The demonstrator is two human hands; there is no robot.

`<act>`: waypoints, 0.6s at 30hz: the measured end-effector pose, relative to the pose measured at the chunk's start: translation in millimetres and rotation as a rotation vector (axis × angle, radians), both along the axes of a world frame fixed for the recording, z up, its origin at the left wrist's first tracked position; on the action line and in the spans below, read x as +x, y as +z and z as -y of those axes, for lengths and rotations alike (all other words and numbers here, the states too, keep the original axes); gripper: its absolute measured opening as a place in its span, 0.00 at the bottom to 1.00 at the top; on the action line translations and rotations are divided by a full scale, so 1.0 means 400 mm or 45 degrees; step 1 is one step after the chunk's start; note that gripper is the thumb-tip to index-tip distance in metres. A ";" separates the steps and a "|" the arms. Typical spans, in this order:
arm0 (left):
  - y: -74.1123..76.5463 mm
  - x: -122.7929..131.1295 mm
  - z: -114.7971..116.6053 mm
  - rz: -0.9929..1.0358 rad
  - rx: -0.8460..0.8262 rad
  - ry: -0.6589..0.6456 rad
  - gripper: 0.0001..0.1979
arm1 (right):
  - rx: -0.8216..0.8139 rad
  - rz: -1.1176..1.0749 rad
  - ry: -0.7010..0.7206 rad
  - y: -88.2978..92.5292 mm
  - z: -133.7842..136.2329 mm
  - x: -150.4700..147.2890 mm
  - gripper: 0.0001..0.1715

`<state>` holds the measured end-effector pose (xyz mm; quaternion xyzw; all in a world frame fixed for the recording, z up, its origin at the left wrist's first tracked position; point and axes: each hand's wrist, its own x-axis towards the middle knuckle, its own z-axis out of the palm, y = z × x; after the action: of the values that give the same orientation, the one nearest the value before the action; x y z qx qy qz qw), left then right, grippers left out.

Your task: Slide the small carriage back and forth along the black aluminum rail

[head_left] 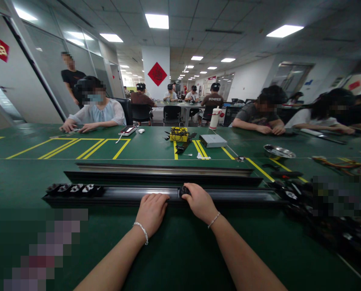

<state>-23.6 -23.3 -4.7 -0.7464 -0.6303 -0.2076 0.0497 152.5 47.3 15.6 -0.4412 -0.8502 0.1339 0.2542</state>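
Note:
A long black metal channel point(122, 193) with a shiny inside lies crosswise on the green table in front of me. My left hand point(152, 213) holds its near edge, fingers curled over it left of the middle. With thumb and fingers, my right hand point(199, 203) pinches a small black part point(185, 190) in the channel; the fingers partly hide it. Several black blocks with silvery faces point(76, 188) sit in a row at the channel's left end. Behind it, close and parallel, lie more long black strips point(165, 178).
Dark parts point(292, 196) are heaped at the right. Farther back stand a metal bowl point(279, 152), a grey box point(213, 140), a yellow item with black cable point(179, 133) and a white bottle point(215, 118). People sit across the green table point(32, 169), their hands on it.

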 end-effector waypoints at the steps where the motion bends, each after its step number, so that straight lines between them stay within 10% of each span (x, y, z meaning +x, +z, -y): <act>1: -0.001 0.000 0.000 0.000 0.004 0.002 0.10 | -0.003 -0.002 0.000 0.000 0.000 0.000 0.17; 18: -0.002 -0.001 -0.001 0.000 0.029 0.000 0.10 | 0.009 0.005 0.008 -0.005 -0.003 0.002 0.15</act>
<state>-24.1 -22.9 -5.5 -0.7460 -0.6278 -0.2147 0.0581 153.2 48.4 13.7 -0.4379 -0.8525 0.1308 0.2538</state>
